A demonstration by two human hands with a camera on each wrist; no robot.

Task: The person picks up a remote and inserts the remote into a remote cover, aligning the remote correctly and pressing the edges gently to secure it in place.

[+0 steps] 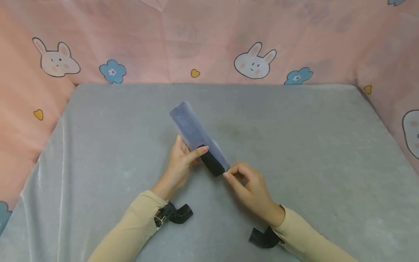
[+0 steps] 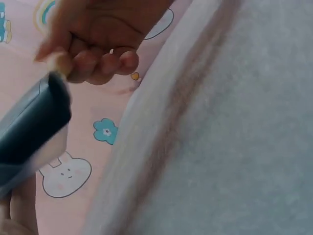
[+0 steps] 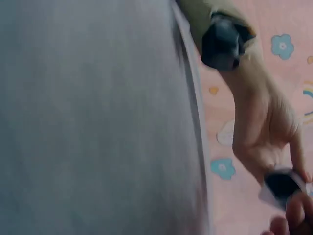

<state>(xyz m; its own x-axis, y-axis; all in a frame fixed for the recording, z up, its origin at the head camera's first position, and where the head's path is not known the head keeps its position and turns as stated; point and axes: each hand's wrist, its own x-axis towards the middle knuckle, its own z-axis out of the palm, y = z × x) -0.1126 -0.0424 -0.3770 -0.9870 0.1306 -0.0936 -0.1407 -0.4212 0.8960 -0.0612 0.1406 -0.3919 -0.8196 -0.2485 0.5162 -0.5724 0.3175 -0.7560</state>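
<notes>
A long, translucent bluish plastic sleeve (image 1: pixel 193 125) slants across the middle of the head view, held up over the table. Along its lower end lies a short black piece (image 1: pixel 213 164), whose dark rounded end (image 2: pixel 54 105) faces the left wrist camera. The left hand (image 1: pixel 179 160) grips both from the left, thumb across the top of the black piece and the other fingers behind the sleeve. At the lower corner, the right hand (image 1: pixel 250 189) pinches with thumb and forefinger; what lies between those fingertips I cannot tell. In the left wrist view, the right hand's other fingers are curled.
A grey cloth covers the table (image 1: pixel 311 145), with loose folds down its left side. Pink curtain (image 1: pixel 209 36) printed with rabbits, flowers and hearts rises behind and beside it. Each wrist wears a black camera mount (image 1: pixel 178 214) over a beige sleeve (image 1: pixel 131 227).
</notes>
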